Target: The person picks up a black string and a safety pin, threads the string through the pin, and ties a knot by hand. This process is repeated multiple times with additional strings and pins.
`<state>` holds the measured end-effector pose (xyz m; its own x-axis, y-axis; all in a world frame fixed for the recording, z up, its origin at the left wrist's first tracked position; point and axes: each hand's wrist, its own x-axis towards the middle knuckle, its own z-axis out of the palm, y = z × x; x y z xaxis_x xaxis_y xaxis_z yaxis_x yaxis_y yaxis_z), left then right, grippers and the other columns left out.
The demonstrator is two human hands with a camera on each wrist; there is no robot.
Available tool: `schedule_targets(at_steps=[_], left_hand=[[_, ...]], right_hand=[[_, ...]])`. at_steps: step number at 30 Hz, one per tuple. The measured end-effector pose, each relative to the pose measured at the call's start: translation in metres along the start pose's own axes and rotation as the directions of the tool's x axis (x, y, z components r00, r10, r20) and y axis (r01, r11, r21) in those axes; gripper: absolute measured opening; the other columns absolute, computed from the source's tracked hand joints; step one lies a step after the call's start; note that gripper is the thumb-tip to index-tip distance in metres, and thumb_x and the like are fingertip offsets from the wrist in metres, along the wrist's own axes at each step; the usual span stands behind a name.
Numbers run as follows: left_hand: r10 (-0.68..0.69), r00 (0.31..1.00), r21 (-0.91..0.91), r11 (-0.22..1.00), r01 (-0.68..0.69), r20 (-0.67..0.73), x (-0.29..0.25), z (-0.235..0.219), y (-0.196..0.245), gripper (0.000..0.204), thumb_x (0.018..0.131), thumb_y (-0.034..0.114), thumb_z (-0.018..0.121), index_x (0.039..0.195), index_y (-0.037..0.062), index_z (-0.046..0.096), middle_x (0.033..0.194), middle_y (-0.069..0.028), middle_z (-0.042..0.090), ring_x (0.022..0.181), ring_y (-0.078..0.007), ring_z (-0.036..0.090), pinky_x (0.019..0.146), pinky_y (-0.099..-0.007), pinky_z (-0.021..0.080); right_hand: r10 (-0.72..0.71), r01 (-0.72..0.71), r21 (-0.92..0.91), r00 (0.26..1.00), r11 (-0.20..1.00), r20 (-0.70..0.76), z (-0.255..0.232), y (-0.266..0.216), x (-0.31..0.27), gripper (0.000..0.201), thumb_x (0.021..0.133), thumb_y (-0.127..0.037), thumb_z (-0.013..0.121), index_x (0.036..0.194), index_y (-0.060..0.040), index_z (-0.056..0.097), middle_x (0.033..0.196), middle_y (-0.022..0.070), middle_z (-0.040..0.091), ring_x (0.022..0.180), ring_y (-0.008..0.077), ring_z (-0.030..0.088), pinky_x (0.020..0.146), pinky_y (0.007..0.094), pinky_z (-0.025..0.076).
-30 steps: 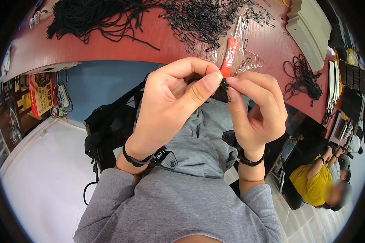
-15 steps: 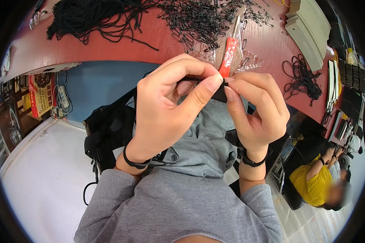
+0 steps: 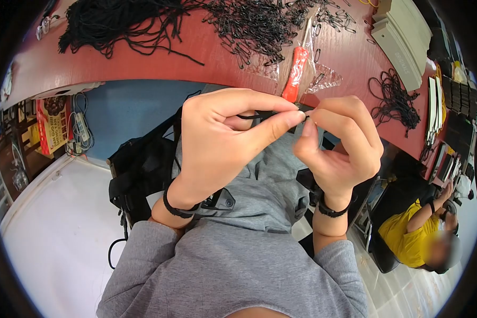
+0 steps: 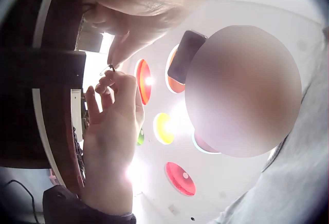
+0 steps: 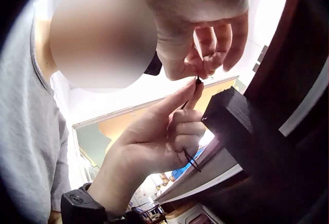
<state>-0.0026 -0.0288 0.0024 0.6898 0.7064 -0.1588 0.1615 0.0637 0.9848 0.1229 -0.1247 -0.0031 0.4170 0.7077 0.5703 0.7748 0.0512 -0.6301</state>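
Observation:
A thin black cord [image 3: 245, 116] runs through my left hand [image 3: 222, 138], whose thumb and index finger pinch it near a small dark knot [image 5: 199, 81]. In the right wrist view, the cord's loose tail [image 5: 193, 162] hangs from the curled fingers of the left hand. My right hand [image 3: 350, 140] meets the left fingertips, its thumb and index finger pinching the short cord end beside the knot. A fine dark loop, like a pin wire, shows by the fingertips in the left wrist view. Fingers hide most of the knot.
On the red table [image 3: 132, 68] lie a bundle of black cords [image 3: 116, 24], a heap of black safety pins [image 3: 254, 26] and a red-handled tool [image 3: 296, 74] in clear plastic. Tangled black cord [image 3: 395, 98] and a grey box [image 3: 403, 45] stand right. Another person [image 3: 408, 228] sits at right.
Both hands have shifted slightly right, and the left wrist has turned so its fingers point more to the right. The dangling pin-like piece no longer shows in the head view.

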Motion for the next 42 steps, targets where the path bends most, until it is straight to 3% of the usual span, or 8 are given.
schedule_targets(at_steps=[9,12,14,15,19,26,32,42], left_hand=[[0.096,0.987,-0.031,0.995,-0.092,0.132,0.003,-0.006,0.000,0.008,0.076,0.000,0.071,0.081,-0.0048,0.067,0.076,-0.0052,0.064,0.061,-0.0036,0.052,0.050,-0.0160,0.037],[0.042,0.994,-0.207,0.978,-0.019,0.105,0.002,-0.006,0.000,0.009,0.081,0.004,0.067,0.082,-0.0056,0.066,0.078,-0.0047,0.063,0.064,-0.0031,0.052,0.053,-0.0156,0.038],[0.006,0.993,-0.179,0.984,0.015,0.119,0.001,-0.006,0.004,0.012,0.086,0.006,0.062,0.086,-0.0058,0.064,0.080,-0.0046,0.063,0.068,-0.0033,0.054,0.057,-0.0150,0.040],[0.007,0.993,-0.179,0.984,0.015,0.119,0.001,-0.006,0.004,0.012,0.086,0.006,0.062,0.086,-0.0058,0.064,0.080,-0.0046,0.063,0.068,-0.0033,0.054,0.057,-0.0150,0.040],[-0.001,0.995,-0.192,0.981,0.019,0.097,0.001,-0.005,0.004,0.012,0.085,0.006,0.064,0.088,-0.0053,0.065,0.080,-0.0057,0.064,0.069,-0.0044,0.057,0.059,-0.0159,0.045],[0.089,0.989,-0.180,0.981,-0.067,0.118,0.002,-0.007,0.002,0.012,0.083,0.006,0.066,0.088,-0.0048,0.066,0.080,-0.0074,0.066,0.070,-0.0071,0.062,0.060,-0.0179,0.050],[0.074,0.988,-0.190,0.981,-0.047,0.139,-0.001,-0.005,0.002,0.014,0.084,0.006,0.066,0.085,-0.0073,0.062,0.077,-0.0048,0.059,0.069,-0.0065,0.055,0.059,-0.0174,0.041],[0.051,0.991,-0.260,0.966,-0.017,0.125,-0.003,-0.002,0.002,0.015,0.084,0.007,0.065,0.084,-0.0078,0.062,0.076,-0.0070,0.059,0.068,-0.0092,0.056,0.063,-0.0213,0.048]], right_hand=[[0.055,-0.056,0.085,0.998,0.995,0.016,-0.008,0.010,-0.005,0.019,0.053,0.004,0.069,0.071,-0.0018,0.063,0.070,0.0087,0.059,0.060,0.0199,0.056,0.053,0.0275,0.046],[0.010,-0.019,0.146,0.998,0.989,0.062,-0.011,0.015,-0.005,0.027,0.057,-0.002,0.076,0.082,-0.0012,0.065,0.075,0.0100,0.062,0.065,0.0190,0.058,0.058,0.0266,0.047],[0.245,-0.251,0.382,0.967,0.890,0.065,-0.010,0.004,-0.002,0.044,0.058,-0.010,0.081,0.097,-0.0013,0.064,0.081,0.0111,0.064,0.069,0.0190,0.059,0.061,0.0259,0.047],[0.184,-0.220,0.330,0.973,0.918,0.138,-0.013,0.008,-0.003,0.054,0.059,-0.014,0.082,0.107,-0.0022,0.062,0.085,0.0102,0.064,0.072,0.0182,0.059,0.062,0.0253,0.047],[0.139,-0.186,0.212,0.966,0.959,0.219,-0.008,0.003,0.002,0.042,0.061,-0.010,0.080,0.099,-0.0011,0.065,0.083,0.0075,0.065,0.070,0.0172,0.060,0.060,0.0252,0.048],[0.076,-0.122,0.297,0.984,0.947,0.161,-0.006,0.001,0.000,0.020,0.065,0.002,0.075,0.083,0.0016,0.067,0.077,0.0093,0.066,0.065,0.0186,0.063,0.057,0.0258,0.050],[0.090,-0.141,0.357,0.983,0.923,0.157,-0.010,0.003,-0.005,0.016,0.062,0.005,0.074,0.076,0.0020,0.065,0.069,0.0085,0.065,0.058,0.0179,0.062,0.053,0.0251,0.049],[0.079,-0.118,0.328,0.988,0.937,0.129,-0.014,0.004,-0.005,0.016,0.061,0.005,0.074,0.073,0.0013,0.066,0.066,0.0079,0.065,0.055,0.0163,0.061,0.050,0.0242,0.049]])
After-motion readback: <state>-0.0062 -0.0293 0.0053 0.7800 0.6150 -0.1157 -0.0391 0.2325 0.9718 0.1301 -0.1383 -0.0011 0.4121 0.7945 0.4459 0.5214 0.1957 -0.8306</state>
